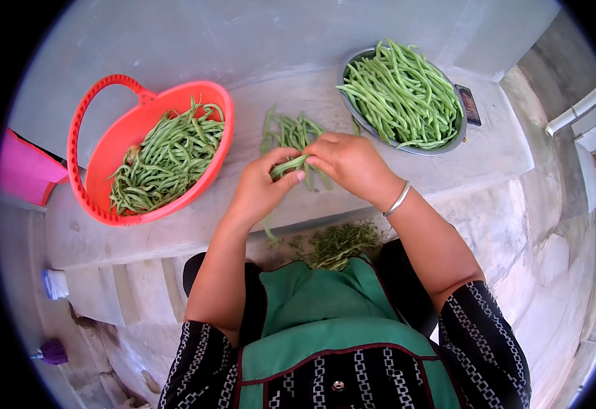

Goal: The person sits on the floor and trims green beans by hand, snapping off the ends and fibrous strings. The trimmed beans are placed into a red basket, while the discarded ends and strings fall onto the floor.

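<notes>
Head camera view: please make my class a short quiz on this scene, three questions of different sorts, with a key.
1. Multiple choice: which wrist wears the silver bangle?
(a) the left
(b) the right
(c) both

2. True or false: the red basket stands to the left of the grey bowl.

3. Short answer: what does the left hand hold while the right hand is close against it?

Key:
1: b
2: true
3: green beans
</notes>
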Available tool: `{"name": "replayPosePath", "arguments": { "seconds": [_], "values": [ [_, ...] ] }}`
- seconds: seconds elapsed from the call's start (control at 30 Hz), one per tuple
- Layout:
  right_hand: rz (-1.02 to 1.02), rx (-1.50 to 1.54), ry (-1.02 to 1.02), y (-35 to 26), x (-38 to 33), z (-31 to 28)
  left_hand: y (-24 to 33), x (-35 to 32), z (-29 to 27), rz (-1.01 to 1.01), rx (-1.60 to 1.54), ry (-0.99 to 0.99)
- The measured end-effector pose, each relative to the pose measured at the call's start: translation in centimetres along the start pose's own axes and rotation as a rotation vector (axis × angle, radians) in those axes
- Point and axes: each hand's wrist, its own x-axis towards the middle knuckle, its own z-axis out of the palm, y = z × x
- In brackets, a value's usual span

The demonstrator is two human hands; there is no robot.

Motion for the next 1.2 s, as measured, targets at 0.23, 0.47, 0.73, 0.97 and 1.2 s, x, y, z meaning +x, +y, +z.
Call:
{"name": "replayPosePath", "arguments": {
  "seconds": [0.23, 0.47, 0.73, 0.97, 1.2],
  "values": [
    [-0.024, -0.042, -0.001, -1.1, -0.3, -1.3, 0.3, 0.2, -0.2, 0.457, 0.367, 0.159],
    [0.226, 0.477, 0.063, -2.4, 0.4, -1.7, 0.6, -0.5, -0.1, 0.250, 0.052, 0.180],
    [0.286, 0.578, -0.381, -0.8, -1.0, -3.0, -1.7, 0.9, -5.0, 0.201, -0.308, 0.750],
    [0.417, 0.329, -0.069, -0.6, -1.4, 0.8, -0.8, 0.9, -4.8, 0.220, -0.303, 0.819],
    [0.395, 0.244, -0.236, -0.2, -1.2, 1.7, -0.7, 0.7, -3.9, 0.237, -0.319, 0.774]
  ]
}}
